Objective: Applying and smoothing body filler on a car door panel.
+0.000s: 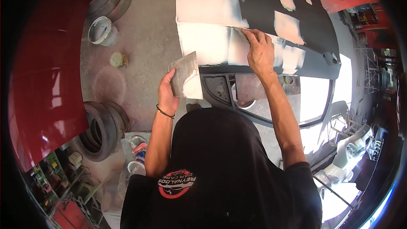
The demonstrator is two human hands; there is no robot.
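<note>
From where I sit, the relation that I judge decides the next stroke is this: the car door [316, 32] lies straight ahead of the right hand [262, 54] and ahead and to the right of the left hand [168, 91]. Its long axis seems to run crosswise, from left to right in front of both hands, with the window frame [217, 88] on the side towards my operator's body. The right hand is the nearer one, reaching over the panel; the left is just off its near left corner.

The right hand is closed on a thin grey spreader [241, 35], fingers over its top, its edge apparently against the panel. The left hand grips a flat square plate [182, 74] by its left side, thumb on top, the other fingers hidden underneath. White paste [193, 85] sits along the plate's right side. I cannot tell whether the plate's far corner touches the door or only overlaps it in my view.

The door looks matte dark grey. A broad white patch [203, 44] spreads left of the right hand, partly greyish and streaked beside the spreader; smaller pale patches [288, 27] lie beyond that hand and to its right.
</note>
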